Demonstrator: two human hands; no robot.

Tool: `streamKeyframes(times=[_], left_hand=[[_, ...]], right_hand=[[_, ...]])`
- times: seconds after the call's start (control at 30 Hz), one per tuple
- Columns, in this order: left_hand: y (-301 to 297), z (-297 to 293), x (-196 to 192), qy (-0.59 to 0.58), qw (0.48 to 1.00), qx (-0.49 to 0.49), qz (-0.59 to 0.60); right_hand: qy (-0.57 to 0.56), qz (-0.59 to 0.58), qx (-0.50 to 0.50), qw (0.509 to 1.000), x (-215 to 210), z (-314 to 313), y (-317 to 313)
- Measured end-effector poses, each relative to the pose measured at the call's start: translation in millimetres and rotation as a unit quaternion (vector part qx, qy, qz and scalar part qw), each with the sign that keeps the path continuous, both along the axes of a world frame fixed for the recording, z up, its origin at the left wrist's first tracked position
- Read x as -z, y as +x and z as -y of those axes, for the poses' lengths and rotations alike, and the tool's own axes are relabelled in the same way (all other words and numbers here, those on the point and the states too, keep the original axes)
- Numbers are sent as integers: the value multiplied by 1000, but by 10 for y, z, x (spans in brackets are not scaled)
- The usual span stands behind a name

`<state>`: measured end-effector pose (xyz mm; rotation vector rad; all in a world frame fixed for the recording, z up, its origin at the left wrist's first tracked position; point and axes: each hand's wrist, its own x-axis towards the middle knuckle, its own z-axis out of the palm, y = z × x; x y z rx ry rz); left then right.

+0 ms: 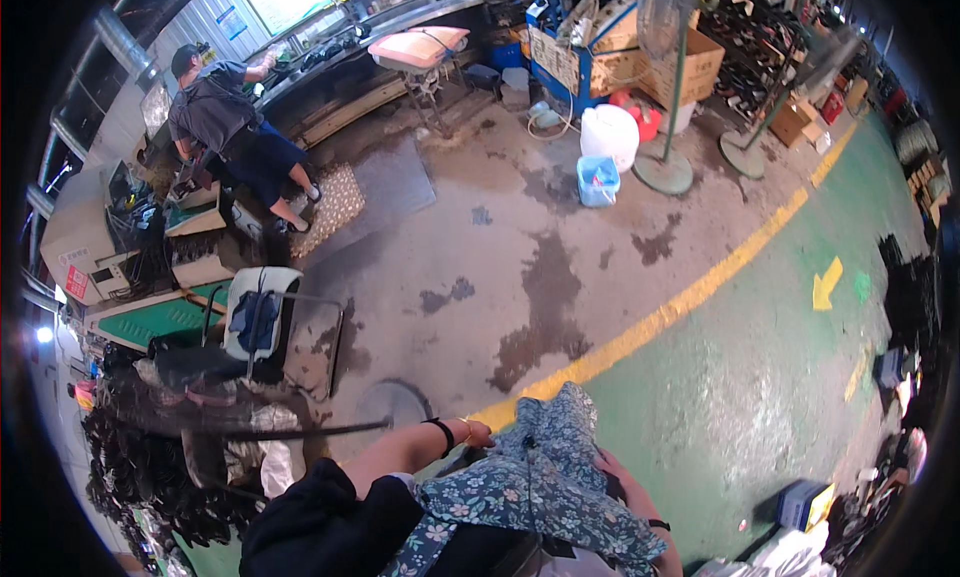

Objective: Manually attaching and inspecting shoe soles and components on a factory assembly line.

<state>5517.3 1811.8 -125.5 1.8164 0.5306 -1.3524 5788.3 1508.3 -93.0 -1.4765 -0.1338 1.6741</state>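
Observation:
A floral blue-grey apron (pixel 535 477) covers my front and juts forward at the bottom centre. Beside its left edge is my left hand (pixel 478 434), its fingers curled in; what they hold, if anything, is hidden. There is a dark band on that wrist. My right hand (pixel 610 465) rests close against the apron's right side, partly covered by the cloth, so its fingers do not show well.
A person (pixel 225 122) stands at a machine (pixel 95 237) on the left, near a chair (pixel 262 317). Ahead are a white bucket (pixel 608 137), a light-blue bucket (pixel 598 182) and a fan base (pixel 664 173). A yellow line (pixel 690 299) borders the green floor. Boxes lie along the right.

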Motion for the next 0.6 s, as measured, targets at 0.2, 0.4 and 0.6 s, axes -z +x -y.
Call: streamKeyframes(times=[0.2,0.4,0.6], left_hand=[[130,-2199,96,85,878,-452,131],[-104,-3619,-91,-50,609,-791,6],[-717,-4009,-66,247,895,-371,2]], right_hand=[[-134,223,-225,939,-733,-1775,1654],[71,691,-370,617,966,-4130,3780],[71,366,-194,907,-903,-9529,3834]])
